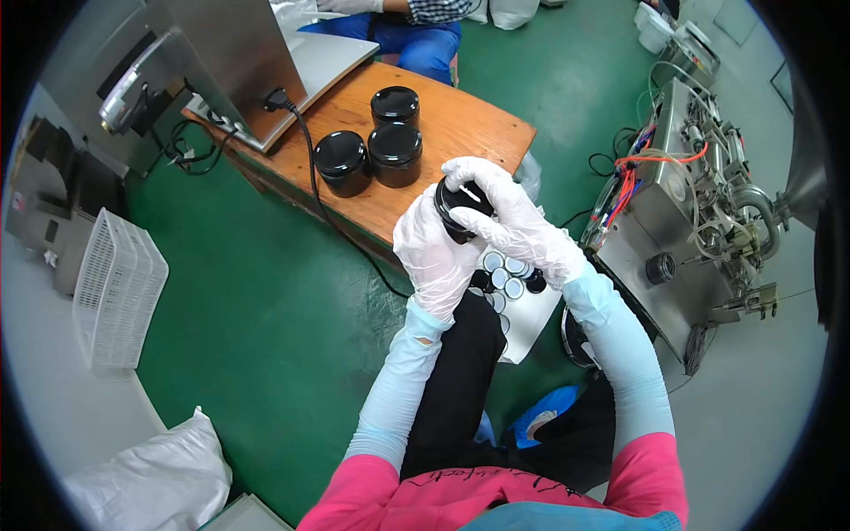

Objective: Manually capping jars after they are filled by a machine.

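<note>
Both of my hands wear thin white gloves. My left hand [431, 249] wraps the side of a dark jar [457, 229], close to the near corner of a wooden bench [458, 133]. From above, my right hand [508, 206] grips the jar's glossy black lid [465, 199] between thumb and fingers. Glove fingers hide much of the jar. On the bench beyond my hands stand three more dark jars with black lids: one at the left [342, 162], one at the right [396, 154] and one behind [395, 106].
Below my hands, several loose lids [513, 287] lie on a white sheet [531, 325]. A steel filling machine [664, 199] at right holds an open jar [661, 268]. A power cord [312, 166] hangs over the bench edge from a steel machine [232, 60]. Across the bench sits a person [418, 40].
</note>
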The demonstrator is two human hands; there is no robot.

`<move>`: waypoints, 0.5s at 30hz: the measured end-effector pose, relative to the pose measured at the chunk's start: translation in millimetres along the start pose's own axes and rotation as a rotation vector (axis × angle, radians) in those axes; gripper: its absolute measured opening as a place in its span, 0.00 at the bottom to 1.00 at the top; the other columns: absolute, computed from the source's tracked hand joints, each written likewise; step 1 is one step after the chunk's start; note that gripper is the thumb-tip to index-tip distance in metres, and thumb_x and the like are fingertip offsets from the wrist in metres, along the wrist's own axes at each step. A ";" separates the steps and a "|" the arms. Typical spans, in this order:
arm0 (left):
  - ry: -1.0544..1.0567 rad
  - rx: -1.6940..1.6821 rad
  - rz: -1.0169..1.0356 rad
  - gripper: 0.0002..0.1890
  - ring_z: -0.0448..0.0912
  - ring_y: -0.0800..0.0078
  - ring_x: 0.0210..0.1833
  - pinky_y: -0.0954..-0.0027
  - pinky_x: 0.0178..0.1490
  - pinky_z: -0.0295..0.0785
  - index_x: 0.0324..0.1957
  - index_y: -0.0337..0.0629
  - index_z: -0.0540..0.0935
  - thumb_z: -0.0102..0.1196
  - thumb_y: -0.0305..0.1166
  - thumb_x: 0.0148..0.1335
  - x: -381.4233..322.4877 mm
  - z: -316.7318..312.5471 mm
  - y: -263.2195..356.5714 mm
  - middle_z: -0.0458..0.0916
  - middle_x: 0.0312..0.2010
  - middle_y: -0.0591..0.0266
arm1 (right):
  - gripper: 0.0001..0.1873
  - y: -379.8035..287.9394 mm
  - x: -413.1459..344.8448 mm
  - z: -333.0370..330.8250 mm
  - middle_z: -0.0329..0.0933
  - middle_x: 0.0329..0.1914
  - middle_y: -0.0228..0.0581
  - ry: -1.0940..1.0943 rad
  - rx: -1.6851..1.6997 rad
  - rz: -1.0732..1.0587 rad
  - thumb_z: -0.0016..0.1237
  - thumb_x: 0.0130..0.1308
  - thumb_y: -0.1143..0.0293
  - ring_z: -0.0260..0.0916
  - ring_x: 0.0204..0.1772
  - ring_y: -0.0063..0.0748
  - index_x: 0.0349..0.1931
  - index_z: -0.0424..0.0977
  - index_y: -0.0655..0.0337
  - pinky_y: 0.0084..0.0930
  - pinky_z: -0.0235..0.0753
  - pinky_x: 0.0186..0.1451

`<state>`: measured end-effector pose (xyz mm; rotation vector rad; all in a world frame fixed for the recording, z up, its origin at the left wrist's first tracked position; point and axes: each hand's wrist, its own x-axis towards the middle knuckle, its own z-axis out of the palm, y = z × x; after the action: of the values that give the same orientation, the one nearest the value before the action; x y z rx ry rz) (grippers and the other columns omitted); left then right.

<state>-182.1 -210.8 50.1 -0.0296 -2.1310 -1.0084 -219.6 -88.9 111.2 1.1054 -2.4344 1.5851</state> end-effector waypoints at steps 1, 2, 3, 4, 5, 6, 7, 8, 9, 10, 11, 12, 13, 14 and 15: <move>-0.017 -0.027 -0.015 0.36 0.76 0.53 0.42 0.54 0.47 0.68 0.49 0.35 0.73 0.70 0.41 0.36 -0.9 0.6 -2.9 0.78 0.38 0.52 | 0.15 1.0 3.0 1.1 0.68 0.54 0.46 -0.029 -0.108 -0.073 0.51 0.61 0.68 0.65 0.57 0.45 0.45 0.68 0.63 0.35 0.64 0.60; -0.031 -0.055 -0.029 0.36 0.76 0.53 0.41 0.54 0.47 0.68 0.49 0.35 0.73 0.70 0.41 0.36 0.3 0.3 -2.7 0.78 0.37 0.53 | 0.18 2.4 6.3 0.2 0.68 0.55 0.46 -0.058 -0.218 -0.149 0.50 0.61 0.68 0.65 0.58 0.46 0.50 0.69 0.61 0.36 0.63 0.62; -0.061 -0.048 -0.028 0.36 0.75 0.52 0.42 0.55 0.47 0.68 0.50 0.34 0.72 0.70 0.40 0.36 0.4 -2.3 -0.8 0.77 0.37 0.52 | 0.22 6.7 8.8 -3.4 0.67 0.57 0.46 -0.176 -0.232 -0.151 0.48 0.63 0.66 0.63 0.61 0.47 0.58 0.68 0.56 0.37 0.63 0.64; -0.053 -0.048 -0.027 0.36 0.75 0.52 0.42 0.55 0.47 0.68 0.50 0.34 0.72 0.70 0.40 0.36 0.7 -5.8 0.1 0.77 0.37 0.52 | 0.22 5.9 8.8 -5.3 0.67 0.57 0.46 -0.179 -0.235 -0.158 0.48 0.63 0.66 0.63 0.61 0.47 0.58 0.68 0.56 0.37 0.63 0.64; -0.045 -0.071 0.005 0.34 0.76 0.52 0.39 0.54 0.46 0.69 0.48 0.34 0.73 0.70 0.38 0.36 1.8 -8.8 1.8 0.77 0.35 0.51 | 0.21 3.6 8.3 -7.2 0.67 0.57 0.46 -0.202 -0.184 -0.127 0.47 0.63 0.67 0.63 0.62 0.46 0.57 0.68 0.57 0.36 0.62 0.64; -0.037 -0.094 0.037 0.33 0.76 0.52 0.37 0.54 0.44 0.69 0.46 0.34 0.74 0.71 0.37 0.35 2.7 -12.5 4.4 0.77 0.33 0.50 | 0.20 0.6 8.0 -8.6 0.67 0.57 0.46 -0.225 -0.132 -0.095 0.47 0.63 0.67 0.63 0.63 0.46 0.56 0.68 0.58 0.36 0.62 0.65; -0.068 -0.143 -0.013 0.33 0.77 0.52 0.39 0.56 0.46 0.70 0.47 0.34 0.73 0.70 0.35 0.36 1.7 -17.9 9.2 0.77 0.37 0.49 | 0.21 -4.5 8.0 -10.3 0.68 0.57 0.45 -0.219 -0.109 -0.059 0.48 0.62 0.65 0.62 0.63 0.45 0.55 0.69 0.60 0.36 0.61 0.66; -0.066 -0.149 -0.009 0.33 0.77 0.52 0.39 0.56 0.46 0.70 0.47 0.34 0.73 0.70 0.35 0.36 3.5 -23.6 13.5 0.77 0.37 0.49 | 0.21 -12.1 7.7 -13.0 0.68 0.57 0.45 -0.217 -0.116 -0.060 0.48 0.62 0.65 0.62 0.63 0.45 0.55 0.69 0.60 0.36 0.61 0.66; -0.127 -0.245 -0.059 0.33 0.77 0.54 0.40 0.59 0.47 0.71 0.47 0.33 0.73 0.70 0.34 0.37 5.1 -28.3 16.3 0.77 0.39 0.49 | 0.22 -21.3 7.4 -16.7 0.68 0.57 0.45 -0.220 -0.063 -0.088 0.50 0.61 0.65 0.63 0.63 0.44 0.55 0.69 0.61 0.36 0.61 0.66; -0.189 -0.343 -0.108 0.32 0.78 0.55 0.42 0.62 0.48 0.71 0.48 0.33 0.73 0.70 0.33 0.37 6.9 -33.4 20.0 0.77 0.41 0.48 | 0.23 -29.6 7.9 -20.9 0.69 0.57 0.44 -0.223 -0.012 -0.114 0.51 0.60 0.64 0.63 0.63 0.42 0.55 0.69 0.62 0.35 0.61 0.66; -0.266 -0.417 -0.165 0.33 0.78 0.62 0.46 0.67 0.49 0.72 0.49 0.33 0.72 0.70 0.31 0.38 9.5 -42.4 27.1 0.77 0.44 0.51 | 0.24 -37.3 9.1 -24.1 0.69 0.58 0.43 -0.242 0.117 -0.056 0.53 0.57 0.64 0.64 0.63 0.39 0.54 0.69 0.62 0.36 0.60 0.67; -0.268 -0.425 -0.162 0.33 0.78 0.62 0.46 0.67 0.49 0.72 0.49 0.33 0.72 0.70 0.31 0.38 11.5 -47.7 32.0 0.77 0.44 0.51 | 0.24 -42.4 9.1 -28.0 0.69 0.58 0.43 -0.239 0.109 -0.053 0.53 0.57 0.64 0.64 0.63 0.39 0.54 0.69 0.62 0.36 0.60 0.67; -0.334 -0.625 -0.187 0.34 0.78 0.65 0.47 0.68 0.51 0.71 0.50 0.33 0.71 0.71 0.30 0.38 13.0 -51.3 36.3 0.76 0.44 0.54 | 0.24 -46.5 8.5 -32.8 0.70 0.58 0.43 -0.304 0.236 -0.048 0.53 0.56 0.66 0.64 0.64 0.39 0.54 0.70 0.62 0.36 0.60 0.68; -0.401 -0.831 -0.207 0.35 0.77 0.69 0.48 0.69 0.52 0.71 0.52 0.33 0.71 0.71 0.29 0.37 14.9 -54.4 41.9 0.76 0.45 0.58 | 0.24 -48.7 7.6 -39.0 0.70 0.58 0.43 -0.365 0.358 -0.042 0.54 0.55 0.68 0.65 0.64 0.38 0.53 0.71 0.63 0.36 0.60 0.68; -0.550 -1.107 -0.383 0.39 0.75 0.72 0.50 0.68 0.56 0.70 0.55 0.32 0.68 0.70 0.25 0.36 15.3 -63.3 48.3 0.75 0.47 0.60 | 0.24 -48.6 10.5 -44.8 0.73 0.56 0.44 -0.440 0.477 -0.102 0.56 0.52 0.66 0.64 0.65 0.41 0.51 0.74 0.65 0.37 0.59 0.69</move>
<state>-137.6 -224.2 116.5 -0.4936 -1.7522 -2.5254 -214.6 -69.3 175.0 1.7885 -2.2177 2.1470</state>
